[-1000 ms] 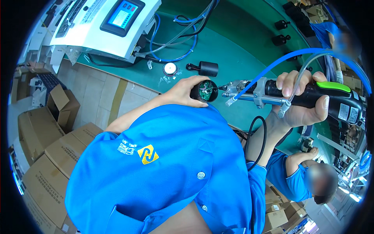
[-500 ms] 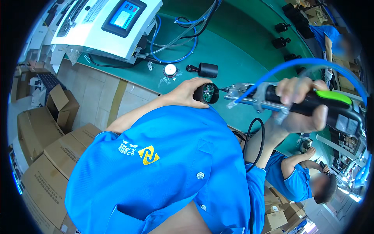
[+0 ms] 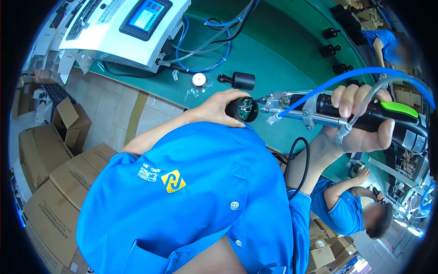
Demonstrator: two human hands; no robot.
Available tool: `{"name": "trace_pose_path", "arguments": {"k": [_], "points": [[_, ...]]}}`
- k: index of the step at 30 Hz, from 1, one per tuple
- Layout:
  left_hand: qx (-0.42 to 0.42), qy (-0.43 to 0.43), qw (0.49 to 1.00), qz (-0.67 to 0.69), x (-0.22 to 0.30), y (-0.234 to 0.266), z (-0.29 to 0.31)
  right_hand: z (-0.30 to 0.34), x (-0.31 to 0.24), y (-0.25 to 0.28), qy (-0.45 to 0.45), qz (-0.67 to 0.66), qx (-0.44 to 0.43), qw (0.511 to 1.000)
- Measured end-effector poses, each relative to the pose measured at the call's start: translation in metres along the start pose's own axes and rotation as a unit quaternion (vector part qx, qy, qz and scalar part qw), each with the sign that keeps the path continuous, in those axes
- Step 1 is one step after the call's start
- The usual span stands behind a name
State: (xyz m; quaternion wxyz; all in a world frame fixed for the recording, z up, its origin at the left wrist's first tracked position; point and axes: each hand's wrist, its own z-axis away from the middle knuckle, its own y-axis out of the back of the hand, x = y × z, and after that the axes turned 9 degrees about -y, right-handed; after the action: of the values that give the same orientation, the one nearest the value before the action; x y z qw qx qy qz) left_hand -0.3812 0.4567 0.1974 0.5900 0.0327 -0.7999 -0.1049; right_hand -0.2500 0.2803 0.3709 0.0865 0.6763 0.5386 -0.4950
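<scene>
My left hand (image 3: pixel 220 108) is wrapped round a black cylindrical housing (image 3: pixel 233 109), its open end turned to the right. Inside the housing a green circuit board (image 3: pixel 245 108) shows. My right hand (image 3: pixel 360 121) grips a black electric screwdriver (image 3: pixel 321 106) with a green strip, a metal feeding head and blue and clear air hoses. The screwdriver lies nearly level, its tip at the rim of the housing; whether it touches a screw is too small to tell. Beyond my left hand, a second black cylinder with a looped bracket (image 3: pixel 243 81) and a round white part (image 3: pixel 199 80) lie on the green bench.
A white machine with a screen (image 3: pixel 145 19) stands at the back left, with tubes and cables (image 3: pixel 223 43) trailing from it. Several black fittings (image 3: pixel 329 50) line the bench's far side. Cardboard boxes (image 3: pixel 45 201) are stacked at left. Another person (image 3: pixel 342 201) works at right.
The screwdriver has moved slightly left, bringing its tip to the housing's opening. My right hand, blurred before, is now sharp. My left hand and the housing have hardly moved.
</scene>
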Motion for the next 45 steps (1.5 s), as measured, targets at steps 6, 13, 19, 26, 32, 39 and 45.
{"name": "trace_pose_path", "arguments": {"k": [6,13,19,26,32,39,45], "points": [[-0.014,0.005,1.0,-0.009,0.003,0.0,-0.002,0.001,0.012,-0.008,0.0,0.002,0.096,0.995],[-0.017,0.008,1.0,-0.004,0.002,-0.002,-0.001,0.002,0.012,-0.009,0.0,0.0,0.081,0.997],[-0.019,-0.028,0.999,-0.028,0.001,-0.001,-0.003,0.002,0.018,-0.013,0.006,0.014,0.106,0.994],[-0.037,-0.023,0.998,-0.036,0.005,0.001,-0.002,0.007,0.022,-0.01,-0.013,0.022,0.052,0.998],[0.062,0.111,0.985,0.119,-0.01,0.002,0.009,-0.003,-0.027,0.004,-0.004,0.002,-0.018,1.0],[0.047,0.083,0.982,0.162,0.0,0.003,0.005,0.005,-0.008,0.004,0.002,0.034,-0.004,0.999],[0.033,0.082,0.987,0.132,0.001,0.004,0.004,0.007,0.006,0.0,0.0,0.026,0.074,0.997]]}}
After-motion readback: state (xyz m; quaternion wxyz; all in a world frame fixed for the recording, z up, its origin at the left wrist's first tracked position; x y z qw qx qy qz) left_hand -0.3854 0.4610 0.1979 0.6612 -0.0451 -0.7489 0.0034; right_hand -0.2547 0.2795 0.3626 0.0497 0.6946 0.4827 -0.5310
